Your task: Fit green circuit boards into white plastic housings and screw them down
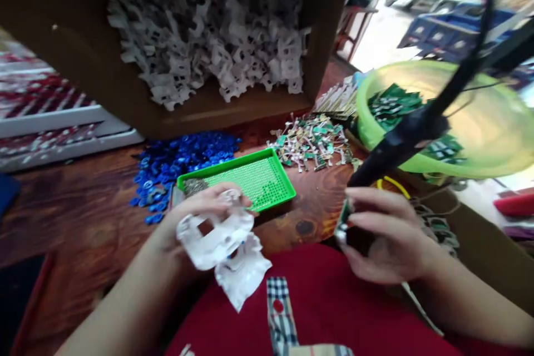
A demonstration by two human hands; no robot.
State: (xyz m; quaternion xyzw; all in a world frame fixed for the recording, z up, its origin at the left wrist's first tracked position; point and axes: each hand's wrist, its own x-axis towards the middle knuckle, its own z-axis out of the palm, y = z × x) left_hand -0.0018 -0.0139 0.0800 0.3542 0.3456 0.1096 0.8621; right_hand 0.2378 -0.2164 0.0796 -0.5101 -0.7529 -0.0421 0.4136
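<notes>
My left hand (200, 208) is closed around white moulded plastic parts (221, 242), two pieces that overlap, one with a square opening. They hang over my red clothing, in front of the green tray (287, 189). My right hand (386, 236) pinches a small green circuit board (344, 219) between thumb and fingers, edge-on to me. A black rod (377, 158) rises just behind that hand. Small metal pieces (195, 186) lie at the tray's left end, partly behind my left hand.
A cardboard box (167, 125) of white plastic parts stands behind. Blue plastic pieces (183, 156) and small boards with wires (312, 142) lie on the wooden table (83, 194). At right is a yellow-green basin (479, 164) holding green circuit boards. White crates (120, 128) stand left.
</notes>
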